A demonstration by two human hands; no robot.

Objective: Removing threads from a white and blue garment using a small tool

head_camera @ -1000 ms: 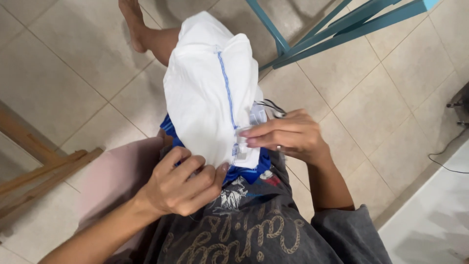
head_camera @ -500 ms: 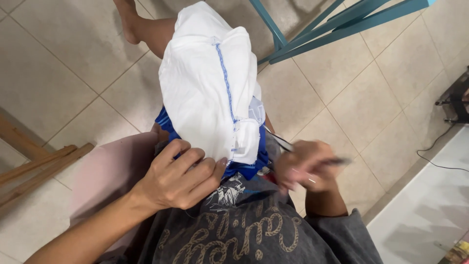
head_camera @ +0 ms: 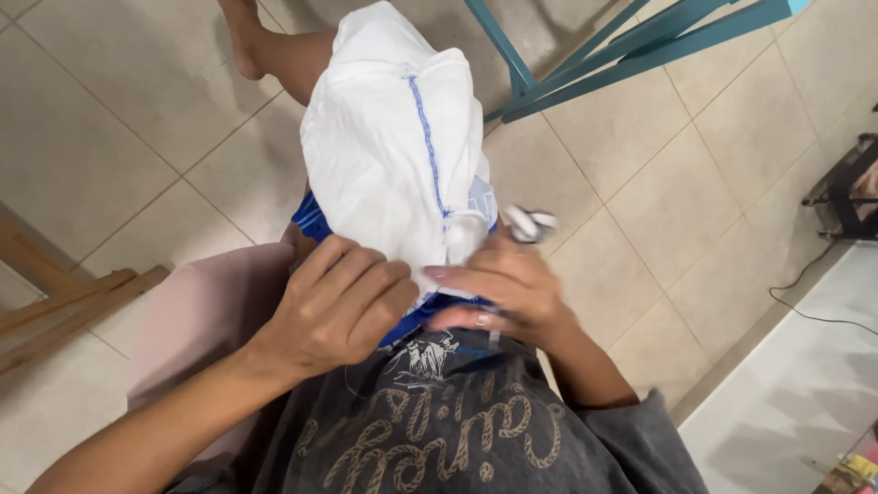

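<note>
Mid-seam, as I read it: my left hand (head_camera: pixel 334 306) pinches the white cloth (head_camera: pixel 393 155) on my lap, right hand (head_camera: pixel 498 288) closed on small scissors (head_camera: pixel 530 222) — next, a careful snip.

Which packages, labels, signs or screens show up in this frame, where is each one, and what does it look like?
Printed graphic: on the chest of the person's dark grey shirt, bottom centre; rope-style lettering in tan beneath a small pale figure drawing.
Small packages: bottom right corner on the pale surface; yellow and pink, too small and cut off to tell more.
No signs or screens are in view, and no separate label can be made out on the white cloth.
</note>
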